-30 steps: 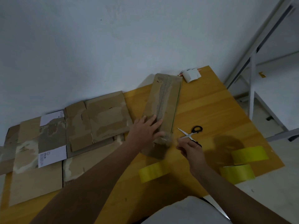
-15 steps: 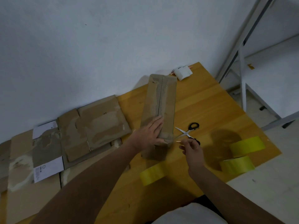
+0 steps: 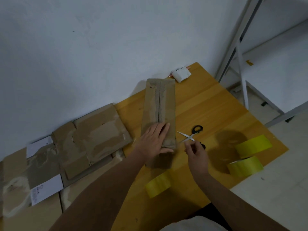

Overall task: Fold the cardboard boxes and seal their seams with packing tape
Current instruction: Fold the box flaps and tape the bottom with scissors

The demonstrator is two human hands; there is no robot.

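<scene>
The left hand [image 3: 154,141] lies flat with straight fingers on the near end of the long folded cardboard box [image 3: 159,114], apparently pressing it to the yellow table [image 3: 216,110] so it stays put and the centre seam, running away from the fingertips toward the wall, stays closed. Just to the right of that palm, the right hand [image 3: 195,151] has its fingers curled at the scissors [image 3: 191,135], whose blades are open and point toward the box's corner, though whether it pinches tape I cannot tell. Beyond the right hand sit two yellow tape rolls [image 3: 250,154], a third roll [image 3: 158,185] lies nearer than both hands, and flattened boxes [image 3: 86,140] wait left of the pressing hand.
</scene>
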